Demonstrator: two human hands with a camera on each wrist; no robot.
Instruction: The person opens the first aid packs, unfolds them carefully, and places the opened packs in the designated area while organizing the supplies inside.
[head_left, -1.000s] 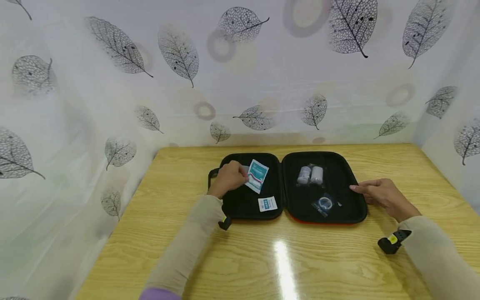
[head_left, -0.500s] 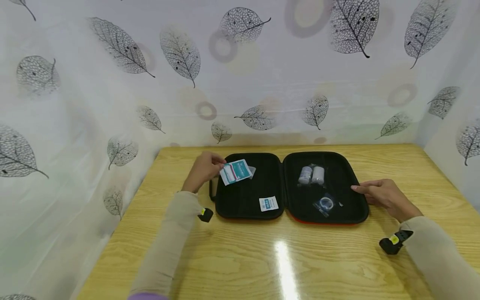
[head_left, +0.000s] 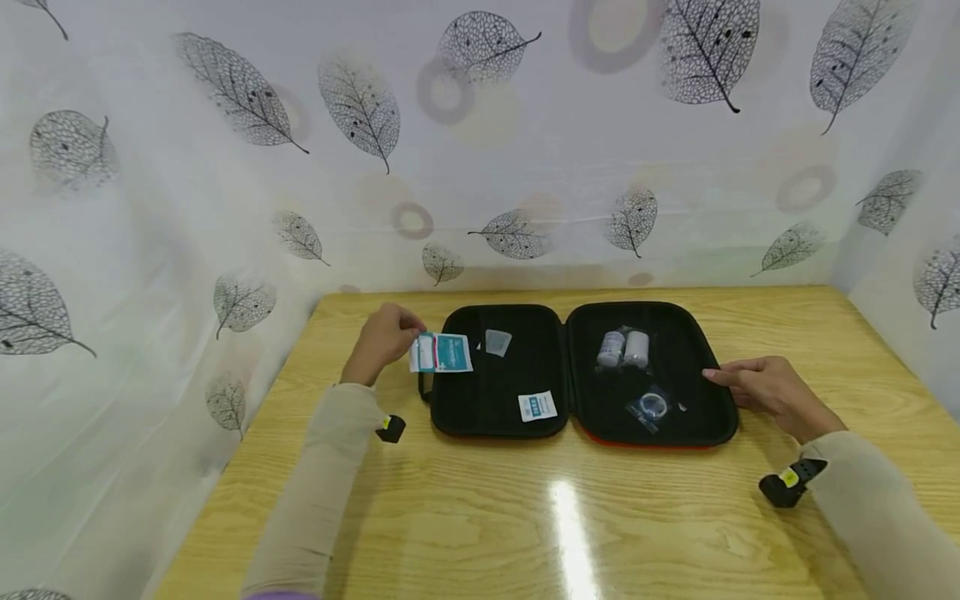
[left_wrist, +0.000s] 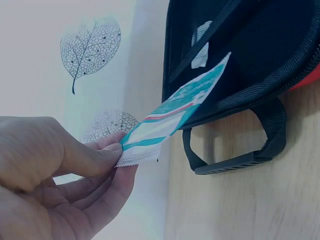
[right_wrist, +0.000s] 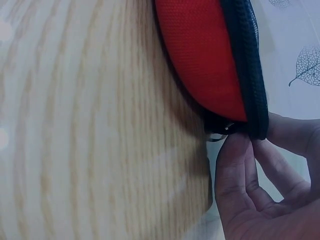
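A zip case (head_left: 491, 421), black inside and red outside, lies spread open on the table. My left hand (head_left: 384, 337) pinches the end of a teal-and-white sachet (head_left: 450, 354) between thumb and fingers, over the case's left edge. In the left wrist view the sachet (left_wrist: 172, 112) slants up toward the case, beside its black carry handle (left_wrist: 235, 162). My right hand (head_left: 772, 396) grips the right rim of the case, thumb on the inner side. The right wrist view shows those fingers (right_wrist: 232, 165) pinching the zipped edge, close to the red shell (right_wrist: 205, 55).
In the left half lie a small translucent packet (head_left: 497, 342) and a small white-and-blue sachet (head_left: 537, 407). Two wrapped white rolls (head_left: 635, 349) and a bagged roll of tape (head_left: 652, 407) sit in the right half. A leaf-print curtain (head_left: 525, 150) hangs behind the wooden table (head_left: 480, 517).
My left hand has drawn the teal-and-white sachet leftward from inside the case to its left edge, uncovering the translucent packet. My right hand stays on the rim.
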